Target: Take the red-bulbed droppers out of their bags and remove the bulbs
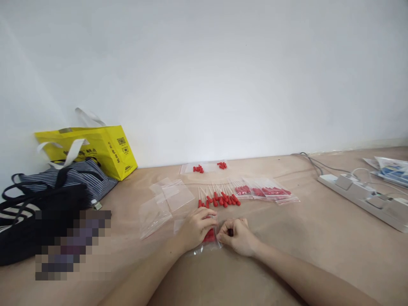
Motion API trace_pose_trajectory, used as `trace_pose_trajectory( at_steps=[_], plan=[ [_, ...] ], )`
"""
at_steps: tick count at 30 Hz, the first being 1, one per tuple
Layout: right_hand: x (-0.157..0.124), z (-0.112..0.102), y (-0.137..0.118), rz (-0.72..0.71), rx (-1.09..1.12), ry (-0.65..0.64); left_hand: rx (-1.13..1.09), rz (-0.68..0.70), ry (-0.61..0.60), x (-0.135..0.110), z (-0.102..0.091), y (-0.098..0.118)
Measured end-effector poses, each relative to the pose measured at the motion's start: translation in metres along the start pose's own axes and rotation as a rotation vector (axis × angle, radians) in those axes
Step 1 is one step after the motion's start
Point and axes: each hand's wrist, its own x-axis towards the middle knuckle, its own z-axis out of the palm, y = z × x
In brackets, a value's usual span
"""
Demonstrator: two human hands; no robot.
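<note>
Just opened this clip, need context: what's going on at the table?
A person holds a small clear bag with both bare hands. The left hand lies over it and the right hand pinches its right edge; red pieces show inside. Just beyond lies a row of loose red-tipped sticks, with empty clear bags to its left and filled bags to its right. A power strip lies at the right, and a yellow bag stands at the left.

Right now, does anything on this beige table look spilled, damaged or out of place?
Nothing stands out. Loose red-tipped white sticks lie in a rough row; the left hand and right hand pinch a small clear plastic bag holding more.
</note>
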Motion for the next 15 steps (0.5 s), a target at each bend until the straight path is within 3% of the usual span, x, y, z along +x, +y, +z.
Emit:
trace_pose_trajectory(
  at_steps=[5,15],
  plan=[
    [-0.0005,-0.0001,0.0011,-0.015,0.003,-0.008,-0.013,-0.031,-0.011,0.0001,0.0001,0.0006],
    [-0.0003,0.0012,0.0022,-0.012,-0.031,0.005,-0.032,-0.081,-0.165,0.0047,-0.0010,0.0031]
  ],
)
